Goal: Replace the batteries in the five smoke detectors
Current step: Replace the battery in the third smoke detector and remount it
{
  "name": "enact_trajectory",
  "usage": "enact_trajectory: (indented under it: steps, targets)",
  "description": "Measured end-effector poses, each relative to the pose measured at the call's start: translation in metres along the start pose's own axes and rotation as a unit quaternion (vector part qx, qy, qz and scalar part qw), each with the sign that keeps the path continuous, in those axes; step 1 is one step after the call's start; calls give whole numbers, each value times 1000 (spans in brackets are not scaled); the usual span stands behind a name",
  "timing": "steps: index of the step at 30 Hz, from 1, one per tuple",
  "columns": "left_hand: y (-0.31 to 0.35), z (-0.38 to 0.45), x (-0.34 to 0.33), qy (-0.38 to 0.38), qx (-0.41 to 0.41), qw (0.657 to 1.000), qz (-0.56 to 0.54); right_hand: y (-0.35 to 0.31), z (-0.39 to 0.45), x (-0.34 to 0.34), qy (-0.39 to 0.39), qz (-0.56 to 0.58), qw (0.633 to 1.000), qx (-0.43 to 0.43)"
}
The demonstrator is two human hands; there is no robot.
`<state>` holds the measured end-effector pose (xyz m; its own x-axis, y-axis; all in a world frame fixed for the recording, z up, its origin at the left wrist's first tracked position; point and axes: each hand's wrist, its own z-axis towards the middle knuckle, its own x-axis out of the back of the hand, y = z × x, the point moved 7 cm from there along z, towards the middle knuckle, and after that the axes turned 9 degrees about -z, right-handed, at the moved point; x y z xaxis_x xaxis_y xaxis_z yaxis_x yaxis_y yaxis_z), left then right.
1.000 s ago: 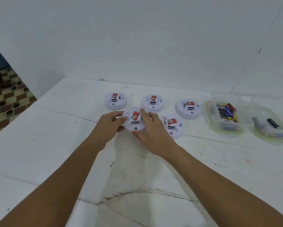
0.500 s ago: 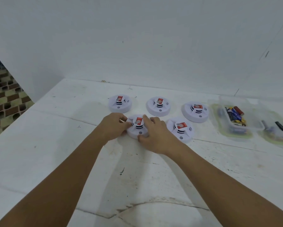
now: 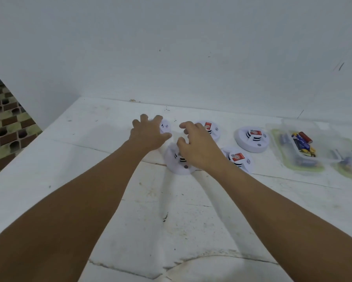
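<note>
Five white round smoke detectors sit on the white bench (image 3: pixel 110 200), each with a small red label on its raised centre; the print on the labels is too small and blurred to read. The nearest detector (image 3: pixel 178 166) lies at the front of the group, its label hidden by the right hand (image 3: pixel 199 149). That hand hangs over it with the fingers curled and spread, gripping nothing; whether the fingertips touch the detector cannot be told. The left hand (image 3: pixel 148 133) is spread wide and empty over the back-left detector (image 3: pixel 165 127), covering most of it, so only its right edge with a small sound-wave mark shows. The back-middle detector (image 3: pixel 210 129) sits just behind the right hand, the front-right detector (image 3: pixel 239 159) beside the right wrist, and the back-right detector (image 3: pixel 252 139) stands clear of both hands. Further right, two clear plastic tubs hold loose batteries: the nearer tub (image 3: pixel 297 147) has blue, yellow and red cells with unreadable brands, and the far tub (image 3: pixel 350 161) is cut by the frame edge.
</note>
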<state>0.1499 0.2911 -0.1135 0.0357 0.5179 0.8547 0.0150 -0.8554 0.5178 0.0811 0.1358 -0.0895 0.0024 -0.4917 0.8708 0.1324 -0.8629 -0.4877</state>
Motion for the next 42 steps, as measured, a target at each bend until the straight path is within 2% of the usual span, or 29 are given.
enact_trajectory:
  steps: [2, 6, 8, 10, 13, 16, 20, 22, 26, 31, 36, 42]
  targets:
    - [-7, 9, -8, -33, 4, 999, -1, -1, 3, 1, 1, 2, 1000, -6]
    - [-13, 12, -3, 3, -6, 1000, -21, -1, 4, 6, 12, 9, 1000, -14]
    - [-13, 6, 8, 21, 12, 997, -73, -1, 3, 11, 24, 21, 999, -11]
    - [-10, -3, 22, 44, 23, 983, -179, 0, 0, 19, 43, 44, 998, -10]
    - [1, -21, 40, 47, 25, 920, -388, 0, -6, 31, 68, 92, 993, -5]
    - [22, -47, 42, -28, 17, 845, -533, -2, -17, 42, 80, 148, 986, 15]
    - [45, -79, 26, -134, 7, 748, -650, -2, -40, 51, 68, 206, 974, 69]
    - [59, -95, 12, -182, 11, 708, -682, 6, -53, 54, 68, 224, 968, 91]
    - [91, -125, -13, -232, 14, 654, -720, 34, -80, 65, 84, 207, 970, 101]
    - [131, -143, -44, -236, 25, 636, -734, 67, -111, 87, 131, 157, 970, 131]
    - [167, -156, -79, -253, 67, 590, -763, 95, -139, 108, 181, 83, 964, 174]
    - [207, -168, -106, -259, 103, 584, -763, 134, -154, 129, 197, 72, 965, 156]
